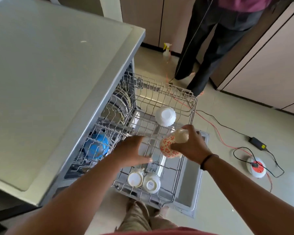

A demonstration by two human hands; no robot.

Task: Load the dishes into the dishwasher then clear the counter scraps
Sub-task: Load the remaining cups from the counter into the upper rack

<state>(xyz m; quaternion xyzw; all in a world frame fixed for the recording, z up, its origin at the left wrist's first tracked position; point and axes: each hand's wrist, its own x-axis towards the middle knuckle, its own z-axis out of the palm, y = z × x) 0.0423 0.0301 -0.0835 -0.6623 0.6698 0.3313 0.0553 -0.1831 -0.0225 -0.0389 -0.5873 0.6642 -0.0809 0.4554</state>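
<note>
The dishwasher's upper wire rack (pixel 180 97) is pulled out over the open door (pixel 192 189). My right hand (pixel 192 146) grips an upturned cup with a red flower pattern (pixel 168 146) over the rack's right side. My left hand (pixel 131 151) reaches over the rack's middle with its fingers stretched out and holds nothing. A white bowl (pixel 165 116) sits upside down toward the rack's far end. Two white cups (pixel 136 178) (pixel 151 182) stand upside down at the near end. A blue bowl (pixel 96 146) lies in the lower rack inside the machine.
The grey counter (pixel 49 73) covers the left, with a small scrap (pixel 83 41) on it. A person in dark trousers (pixel 210 48) stands beyond the rack. A spray bottle (pixel 166 50), cables, a power adapter (pixel 257 142) and an extension reel (pixel 256 167) lie on the floor.
</note>
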